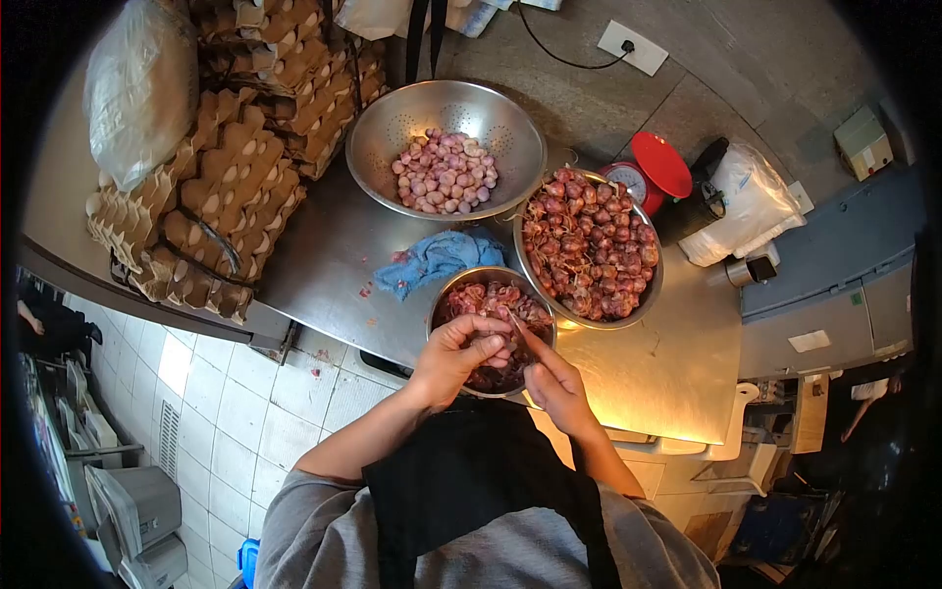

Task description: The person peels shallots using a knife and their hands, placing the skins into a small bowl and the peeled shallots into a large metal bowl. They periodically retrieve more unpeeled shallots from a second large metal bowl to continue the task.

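Over a steel bowl (439, 312) of reddish peelings, my left hand (453, 358) is closed in a pinch around a small item, probably a shallot, mostly hidden by the fingers. My right hand (557, 381) is closed beside it, its index finger stretched toward the left fingertips; a thin blade seems to show there, but its handle is hidden. Behind the bowl lies a crumpled blue cloth (442, 259). A steel colander (368, 162) holds peeled shallots (446, 175). To the right, another round container (652, 291) is full of unpeeled red shallots (586, 245).
Stacked egg trays (231, 187) and a plastic bag (137, 93) stand at the left. A red scale (659, 165), dark containers and a white plastic bag (751, 206) are at the right back. The steel table's (687, 393) front edge is near my body. Other people are partly visible at both sides.
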### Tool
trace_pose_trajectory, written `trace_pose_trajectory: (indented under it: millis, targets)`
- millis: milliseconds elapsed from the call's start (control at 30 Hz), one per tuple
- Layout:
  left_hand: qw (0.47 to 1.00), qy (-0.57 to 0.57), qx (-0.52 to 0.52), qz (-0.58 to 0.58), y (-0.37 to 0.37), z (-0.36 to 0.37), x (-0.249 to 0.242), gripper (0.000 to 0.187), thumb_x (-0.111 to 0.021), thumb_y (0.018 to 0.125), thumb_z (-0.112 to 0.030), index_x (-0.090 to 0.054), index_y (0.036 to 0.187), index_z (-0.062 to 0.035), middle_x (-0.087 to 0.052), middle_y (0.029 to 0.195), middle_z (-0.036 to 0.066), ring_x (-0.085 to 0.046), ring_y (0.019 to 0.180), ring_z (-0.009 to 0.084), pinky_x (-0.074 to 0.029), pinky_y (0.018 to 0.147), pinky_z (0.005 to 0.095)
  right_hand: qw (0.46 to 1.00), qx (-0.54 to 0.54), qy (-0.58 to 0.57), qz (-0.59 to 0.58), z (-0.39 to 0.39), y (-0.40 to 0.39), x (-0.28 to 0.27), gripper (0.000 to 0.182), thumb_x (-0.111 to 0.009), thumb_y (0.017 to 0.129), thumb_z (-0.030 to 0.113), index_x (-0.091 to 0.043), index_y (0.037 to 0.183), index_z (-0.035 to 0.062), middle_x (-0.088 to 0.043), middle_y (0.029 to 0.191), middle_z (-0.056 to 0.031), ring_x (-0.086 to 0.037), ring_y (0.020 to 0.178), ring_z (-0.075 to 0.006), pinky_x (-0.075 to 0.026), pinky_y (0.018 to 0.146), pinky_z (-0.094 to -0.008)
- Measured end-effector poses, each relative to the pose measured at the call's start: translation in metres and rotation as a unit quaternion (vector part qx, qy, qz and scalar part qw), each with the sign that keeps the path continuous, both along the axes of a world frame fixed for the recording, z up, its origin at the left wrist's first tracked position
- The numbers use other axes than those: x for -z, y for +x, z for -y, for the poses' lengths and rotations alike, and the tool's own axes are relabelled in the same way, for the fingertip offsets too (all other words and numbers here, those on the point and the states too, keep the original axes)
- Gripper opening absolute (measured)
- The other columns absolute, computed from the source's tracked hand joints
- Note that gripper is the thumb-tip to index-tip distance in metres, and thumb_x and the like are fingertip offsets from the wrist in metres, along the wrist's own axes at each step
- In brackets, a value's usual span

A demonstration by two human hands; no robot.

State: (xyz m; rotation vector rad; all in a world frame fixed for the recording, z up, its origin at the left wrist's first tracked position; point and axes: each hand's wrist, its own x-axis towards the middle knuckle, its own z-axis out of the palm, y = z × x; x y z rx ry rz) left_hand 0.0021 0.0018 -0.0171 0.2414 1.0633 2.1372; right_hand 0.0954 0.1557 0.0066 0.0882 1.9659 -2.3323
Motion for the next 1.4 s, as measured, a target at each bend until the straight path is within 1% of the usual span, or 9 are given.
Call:
trace_pose_trajectory:
  millis: [100, 200, 333, 467, 633, 1033, 1133, 1233, 1400]
  targets:
    - [0.999, -0.023, -0.024, -0.023, 0.002, -0.001, -0.008, 0.014, -0.059, 0.080, -0.001, -0.053, 0.093, -0.0028, -0.057, 0.094, 0.006, -0.057, 0.081, 0.0116, -0.049, 0.072, 0.0250, 0.999, -0.011, 0.029, 0.018, -0.005, 0.001, 0.002, 0.045, -0.042, 0.091, 0.021, -0.032, 0.132, 0.0051, -0.051, 0.093, -0.0021, -0.041, 0.060, -0.0052, -0.033, 0.054, -0.0170]
    - [0.998, -0.014, -0.048, -0.024, 0.002, 0.000, -0.007, 0.014, -0.060, 0.077, 0.002, -0.053, 0.088, -0.0028, -0.058, 0.088, 0.006, -0.058, 0.077, 0.0119, -0.049, 0.071, 0.0248, 0.992, 0.002, 0.126, 0.003, -0.008, 0.003, 0.008, 0.044, -0.043, 0.090, 0.019, -0.034, 0.131, 0.0048, -0.050, 0.115, -0.0088, -0.053, 0.082, -0.0140, -0.041, 0.070, -0.0224]
    - [0.998, -0.012, -0.057, -0.027, 0.001, 0.001, -0.003, 0.014, -0.060, 0.073, 0.006, -0.054, 0.083, -0.0013, -0.060, 0.081, 0.005, -0.058, 0.073, 0.0120, -0.048, 0.068, 0.0238, 0.964, -0.017, 0.239, -0.116, -0.006, 0.000, 0.001, 0.043, -0.046, 0.089, 0.018, -0.037, 0.129, 0.0049, -0.042, 0.129, -0.0130, -0.046, 0.114, -0.0234, -0.036, 0.091, -0.0276]
    - [0.997, -0.051, -0.044, -0.031, 0.002, 0.001, -0.007, 0.014, -0.059, 0.070, 0.008, -0.058, 0.082, 0.0003, -0.061, 0.080, 0.005, -0.058, 0.074, 0.0120, -0.048, 0.066, 0.0231, 0.947, -0.013, 0.303, -0.106, -0.003, -0.002, -0.009, 0.042, -0.047, 0.088, 0.018, -0.039, 0.128, 0.0073, -0.046, 0.126, -0.0115, -0.054, 0.103, -0.0228, -0.041, 0.084, -0.0269]
    - [0.998, -0.036, -0.026, 0.033, 0.002, 0.003, -0.011, 0.016, -0.056, 0.078, 0.000, -0.060, 0.094, -0.0001, -0.062, 0.087, 0.007, -0.060, 0.080, 0.0153, -0.049, 0.071, 0.0263, 0.950, -0.013, 0.298, -0.092, -0.004, -0.001, -0.005, 0.042, -0.048, 0.088, 0.020, -0.040, 0.127, 0.0088, -0.052, 0.118, -0.0117, -0.059, 0.091, -0.0222, -0.044, 0.077, -0.0277]
    - [0.998, 0.010, -0.016, 0.068, 0.011, -0.003, -0.011, 0.029, -0.058, 0.078, 0.001, -0.052, 0.106, -0.0015, -0.061, 0.087, 0.007, -0.059, 0.080, 0.0138, -0.048, 0.073, 0.0272, 0.965, 0.070, 0.211, -0.138, 0.008, -0.002, 0.023, 0.032, -0.048, 0.088, 0.015, -0.036, 0.116, 0.0026, -0.057, 0.083, -0.0086, -0.053, 0.069, -0.0114, -0.042, 0.065, -0.0237]
    - [0.998, -0.038, -0.052, -0.027, 0.012, -0.003, -0.012, 0.037, -0.060, 0.076, 0.004, -0.044, 0.109, -0.0021, -0.060, 0.084, 0.008, -0.058, 0.080, 0.0132, -0.047, 0.074, 0.0261, 0.983, 0.085, 0.125, -0.101, 0.014, -0.004, 0.016, 0.031, -0.043, 0.091, 0.018, -0.034, 0.117, 0.0048, -0.050, 0.087, -0.0047, -0.047, 0.069, -0.0078, -0.038, 0.062, -0.0195]
    - [0.990, -0.058, -0.071, -0.105, 0.015, -0.006, -0.014, 0.041, -0.061, 0.076, 0.005, -0.039, 0.109, -0.0026, -0.059, 0.086, 0.009, -0.057, 0.082, 0.0130, -0.047, 0.076, 0.0252, 0.996, 0.052, -0.073, -0.026, 0.009, -0.003, 0.017, 0.029, -0.042, 0.091, 0.023, -0.035, 0.114, 0.0072, -0.040, 0.066, 0.0009, -0.034, 0.050, -0.0047, -0.029, 0.045, -0.0165]
    - [0.992, -0.025, -0.032, -0.120, 0.013, -0.002, -0.007, 0.031, -0.058, 0.079, 0.002, -0.042, 0.105, -0.0013, -0.058, 0.091, 0.008, -0.057, 0.085, 0.0118, -0.047, 0.074, 0.0235, 0.993, 0.091, -0.075, 0.014, 0.005, -0.009, 0.004, 0.042, -0.040, 0.092, 0.024, -0.027, 0.128, 0.0084, -0.031, 0.056, 0.0035, -0.026, 0.043, -0.0039, -0.021, 0.038, -0.0165]
